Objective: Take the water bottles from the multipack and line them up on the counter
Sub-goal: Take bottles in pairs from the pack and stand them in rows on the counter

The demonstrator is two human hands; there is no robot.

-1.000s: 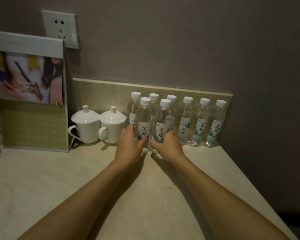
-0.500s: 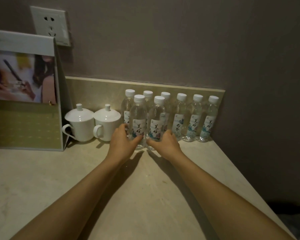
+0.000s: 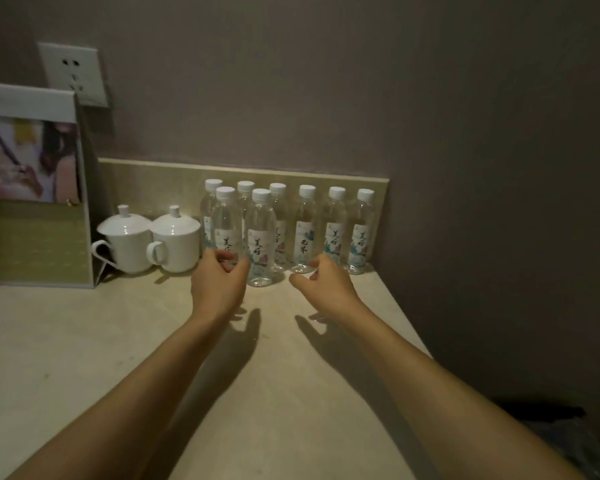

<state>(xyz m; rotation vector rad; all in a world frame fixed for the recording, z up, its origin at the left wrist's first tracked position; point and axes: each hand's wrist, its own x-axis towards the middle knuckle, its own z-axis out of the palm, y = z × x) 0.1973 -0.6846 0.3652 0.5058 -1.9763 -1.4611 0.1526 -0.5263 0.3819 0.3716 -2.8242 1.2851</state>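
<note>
Several clear water bottles with white caps stand against the low backsplash. Two of them stand in front of the row: the front-left bottle [image 3: 226, 230] and the front-right bottle [image 3: 261, 244]. Three more bottles [image 3: 333, 233] line up to the right, near the corner. My left hand [image 3: 219, 285] hovers just in front of the front-left bottle's base and hides it, fingers curled and apart. I cannot tell whether it touches the bottle. My right hand [image 3: 326, 287] is off the bottles, to the right of the front-right one, fingers loosely apart. No multipack wrap is visible.
Two white lidded cups [image 3: 153, 240] stand left of the bottles. A standing printed card [image 3: 32, 202] is at the far left, under a wall socket [image 3: 73, 74]. The beige counter [image 3: 118, 341] ends at a wall on the right, with a dark drop beyond its right edge.
Both hands were pressed on the two front bottles. My right hand has let go and moved off to the right; my left hand has loosened and drawn back slightly.
</note>
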